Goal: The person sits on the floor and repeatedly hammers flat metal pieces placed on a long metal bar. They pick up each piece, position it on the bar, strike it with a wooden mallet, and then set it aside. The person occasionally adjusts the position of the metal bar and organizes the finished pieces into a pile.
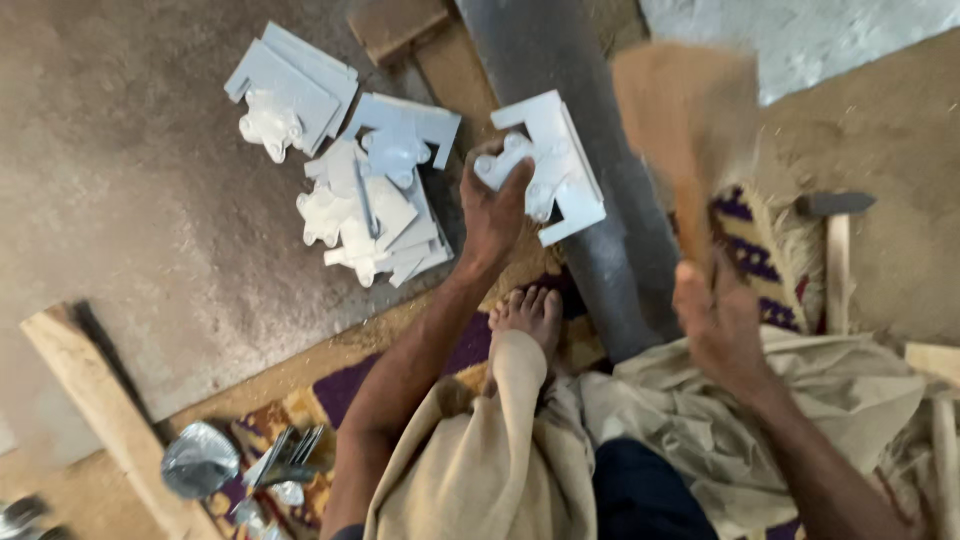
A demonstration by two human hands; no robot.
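- Head view: the left hand (493, 205) is closed around the lower edge of a white cast metal piece (545, 165), holding it up against a dark grey pipe (580, 150) that runs across the floor.
- The right hand (715, 320) grips the handle of a wooden mallet (685, 110); its broad head is raised and blurred, to the right of the white piece and apart from it.
- A heap of similar white pieces (370, 195) lies on the sandy floor (130, 180) left of the left hand, well apart from it.
- A bare foot (528, 312) rests on a patterned mat (745, 245) just below the left hand, beside the pipe.
- A hammer (835, 230) lies at the right, past the mallet.
- A wooden plank (95, 400) lies slanted at the lower left, with shiny metal bits (200, 460) next to it.
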